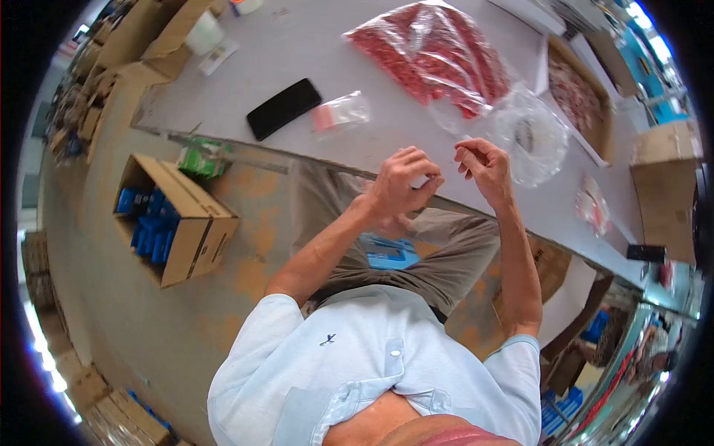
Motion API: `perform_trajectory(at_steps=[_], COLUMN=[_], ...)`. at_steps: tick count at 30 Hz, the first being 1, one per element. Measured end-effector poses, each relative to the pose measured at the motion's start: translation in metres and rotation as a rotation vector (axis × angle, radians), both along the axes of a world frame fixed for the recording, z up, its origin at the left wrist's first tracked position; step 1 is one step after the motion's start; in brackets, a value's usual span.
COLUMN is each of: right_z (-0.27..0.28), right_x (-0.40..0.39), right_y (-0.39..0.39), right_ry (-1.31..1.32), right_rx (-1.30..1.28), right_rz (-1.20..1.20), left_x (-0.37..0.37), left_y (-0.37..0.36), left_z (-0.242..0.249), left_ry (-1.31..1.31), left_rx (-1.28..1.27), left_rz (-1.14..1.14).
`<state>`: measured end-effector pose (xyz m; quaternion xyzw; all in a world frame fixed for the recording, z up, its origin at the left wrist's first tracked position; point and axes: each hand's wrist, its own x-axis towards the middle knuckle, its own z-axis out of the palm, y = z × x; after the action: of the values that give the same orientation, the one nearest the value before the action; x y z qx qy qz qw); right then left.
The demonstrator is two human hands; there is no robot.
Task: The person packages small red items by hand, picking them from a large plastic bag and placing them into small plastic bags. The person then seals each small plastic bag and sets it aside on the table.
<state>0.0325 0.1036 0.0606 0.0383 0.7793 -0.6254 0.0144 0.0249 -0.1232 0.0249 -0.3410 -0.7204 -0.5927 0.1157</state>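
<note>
My left hand (405,181) is at the table's near edge, its fingers curled in. A small pale patch shows between thumb and fingers, too small to name. Just to the right, my right hand (487,169) has its fingertips pinched together above the table (223,97); what they hold, if anything, is hidden. Beyond both hands lies a large clear plastic bag (439,52) full of small red pieces. Its crumpled clear end (529,137) spreads beside my right hand. A small clear bag with red pieces (341,113) lies left of the large one.
A black phone (284,109) lies at the left of the table. An open carton of small reddish packets (573,97) is at the right, near another small bag (591,207). On the floor, a cardboard box (197,223) holds blue boxes. A blue stool (390,253) shows between my legs.
</note>
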Motion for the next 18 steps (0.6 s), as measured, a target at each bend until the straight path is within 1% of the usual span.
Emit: perform_trajectory(at_steps=[2, 3, 5, 6, 8, 9, 12, 13, 15, 16, 18], right_z=[-0.003, -0.004, -0.004, -0.007, -0.014, -0.016, -0.020, -0.017, -0.012, -0.012, -0.016], right_x=[-0.004, -0.007, -0.019, -0.028, -0.051, -0.063, -0.091, -0.098, -0.108, -0.113, -0.119], right_y=[-0.026, -0.037, -0.064, -0.074, -0.093, -0.102, -0.126, -0.130, -0.136, -0.136, -0.131], right_ry=[-0.009, -0.011, 0.002, 0.033, 0.056, 0.082, 0.145, 0.150, -0.047, -0.048, -0.245], right_rx=[0.050, 0.049, 0.134, 0.137, 0.137, 0.135, 0.214, 0.220, 0.195, 0.201, 0.116], right_rz=[0.113, 0.124, 0.196, 0.202, 0.208, 0.204, 0.194, 0.198, 0.262, 0.267, 0.386], left_x=[0.013, 0.013, 0.008, 0.002, -0.012, -0.018, -0.031, -0.033, -0.035, -0.036, -0.035], left_y=[-0.025, -0.039, -0.074, -0.088, -0.108, -0.112, -0.119, -0.118, -0.116, -0.115, -0.114], left_z=[0.006, 0.005, 0.002, 0.000, -0.004, -0.004, -0.006, -0.009, -0.015, -0.017, -0.020], left_ry=[0.244, 0.241, 0.327, 0.326, 0.297, 0.299, 0.259, 0.260, 0.207, 0.202, 0.162], left_rx=[-0.117, -0.120, -0.209, -0.207, -0.263, -0.263, -0.445, -0.438, -0.485, -0.480, -0.431], left_rz=[0.115, 0.125, 0.341, 0.349, 0.559, 0.568, 0.654, 0.660, 0.713, 0.718, 0.624])
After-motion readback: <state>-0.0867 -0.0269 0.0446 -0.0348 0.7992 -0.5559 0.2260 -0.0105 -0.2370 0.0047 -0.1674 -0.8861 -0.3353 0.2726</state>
